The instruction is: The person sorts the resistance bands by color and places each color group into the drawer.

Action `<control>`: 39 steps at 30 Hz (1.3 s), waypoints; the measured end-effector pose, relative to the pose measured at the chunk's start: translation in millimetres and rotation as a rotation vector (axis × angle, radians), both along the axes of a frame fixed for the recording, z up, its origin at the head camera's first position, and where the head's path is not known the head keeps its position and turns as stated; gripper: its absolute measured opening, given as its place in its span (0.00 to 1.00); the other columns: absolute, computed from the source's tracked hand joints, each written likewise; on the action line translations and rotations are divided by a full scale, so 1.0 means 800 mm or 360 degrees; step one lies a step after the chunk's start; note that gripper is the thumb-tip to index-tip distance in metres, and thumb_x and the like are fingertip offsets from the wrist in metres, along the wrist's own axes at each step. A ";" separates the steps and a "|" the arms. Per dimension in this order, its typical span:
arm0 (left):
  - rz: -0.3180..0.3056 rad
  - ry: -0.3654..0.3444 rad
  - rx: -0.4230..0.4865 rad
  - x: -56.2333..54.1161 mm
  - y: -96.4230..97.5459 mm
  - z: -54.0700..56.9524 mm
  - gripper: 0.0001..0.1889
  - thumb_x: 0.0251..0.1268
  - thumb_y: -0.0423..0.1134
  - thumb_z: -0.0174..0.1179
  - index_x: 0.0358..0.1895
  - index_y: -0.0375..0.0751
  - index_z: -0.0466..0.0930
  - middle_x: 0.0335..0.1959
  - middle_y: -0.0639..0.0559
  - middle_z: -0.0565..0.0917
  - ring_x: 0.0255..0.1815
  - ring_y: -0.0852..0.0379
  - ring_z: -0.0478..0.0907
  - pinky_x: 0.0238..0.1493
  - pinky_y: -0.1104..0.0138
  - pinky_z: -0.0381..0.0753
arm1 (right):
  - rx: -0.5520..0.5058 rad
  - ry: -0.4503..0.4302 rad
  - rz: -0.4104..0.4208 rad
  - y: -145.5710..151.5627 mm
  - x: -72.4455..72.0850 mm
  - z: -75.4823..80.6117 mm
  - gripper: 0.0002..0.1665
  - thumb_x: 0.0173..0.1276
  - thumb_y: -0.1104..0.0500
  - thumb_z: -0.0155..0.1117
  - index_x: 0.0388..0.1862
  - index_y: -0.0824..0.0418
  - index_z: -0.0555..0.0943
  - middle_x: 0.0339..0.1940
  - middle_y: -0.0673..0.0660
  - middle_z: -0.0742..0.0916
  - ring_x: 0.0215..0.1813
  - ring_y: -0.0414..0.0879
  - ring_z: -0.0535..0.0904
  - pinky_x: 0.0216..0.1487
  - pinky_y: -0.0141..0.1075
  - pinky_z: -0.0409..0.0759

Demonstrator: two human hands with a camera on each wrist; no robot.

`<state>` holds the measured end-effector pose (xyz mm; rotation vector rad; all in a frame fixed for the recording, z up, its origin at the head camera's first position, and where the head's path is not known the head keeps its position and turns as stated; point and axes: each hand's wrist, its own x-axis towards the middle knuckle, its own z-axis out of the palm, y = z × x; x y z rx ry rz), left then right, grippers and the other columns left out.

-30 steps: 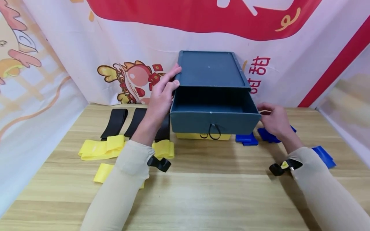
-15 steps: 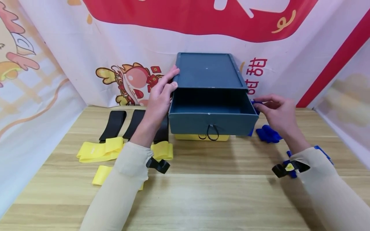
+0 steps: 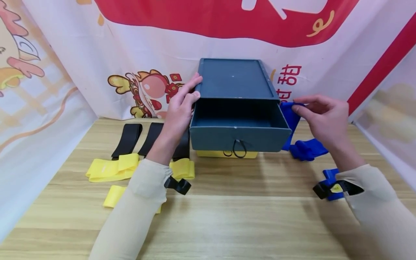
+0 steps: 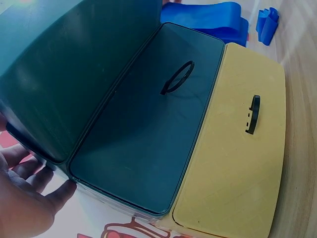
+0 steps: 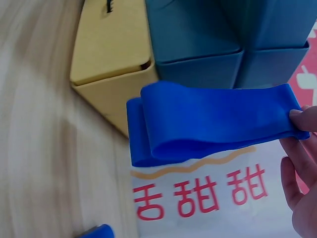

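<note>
Drawer cabinet [image 3: 233, 77], dark blue-green with a yellow base tier, stands at the back of the wood-grain surface [image 3: 247, 224], close to a white-and-red printed cloth [image 3: 182, 45]. Two pale sleeves [image 3: 128, 213] reach in from the near side, each with a small black device [image 3: 183, 186] strapped at the wrist. The top drawer [image 3: 211, 139] juts well out toward us, its inside deep in shadow; beneath it the middle drawer [image 4: 133, 139] and the yellow bottom drawer [image 4: 230, 158] sit pushed in. The person's left grip [image 3: 178, 111] rests along the cabinet's left side, fingers spread, tips against its edge. Over on the right, the right grip [image 3: 328, 119] pinches one end of a blue band [image 3: 290, 121] between thumb and fingers. That band, folded into loops, hangs just beside the open drawer's right side; whether its lower end clears the surface I can't tell. Yellow bands [image 3: 113, 168] lie to the left, partly covered by a sleeve, with black bands [image 3: 127, 141] in a row behind them. Other folded blue pieces [image 3: 303, 150] lie on the right. Tiniest of all, black loop pulls [image 4: 254, 115] stick out from the drawer fronts.
</note>
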<state>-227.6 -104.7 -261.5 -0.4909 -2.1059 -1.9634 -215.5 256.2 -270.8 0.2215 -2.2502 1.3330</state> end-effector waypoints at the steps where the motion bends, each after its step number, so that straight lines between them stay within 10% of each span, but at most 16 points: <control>1: 0.0001 0.0000 0.0001 0.000 0.000 0.000 0.24 0.86 0.42 0.45 0.80 0.50 0.71 0.85 0.64 0.65 0.86 0.66 0.58 0.86 0.60 0.61 | 0.0003 0.0026 -0.0002 -0.001 0.001 0.004 0.17 0.72 0.55 0.74 0.58 0.53 0.91 0.55 0.43 0.93 0.48 0.33 0.89 0.46 0.21 0.84; 39: 0.0009 -0.0001 -0.0046 0.002 -0.001 0.000 0.25 0.87 0.44 0.45 0.81 0.52 0.69 0.85 0.65 0.63 0.87 0.66 0.56 0.87 0.59 0.59 | -0.0166 0.0650 0.0016 -0.056 0.047 0.122 0.13 0.74 0.60 0.70 0.54 0.61 0.91 0.52 0.52 0.94 0.47 0.41 0.90 0.59 0.27 0.85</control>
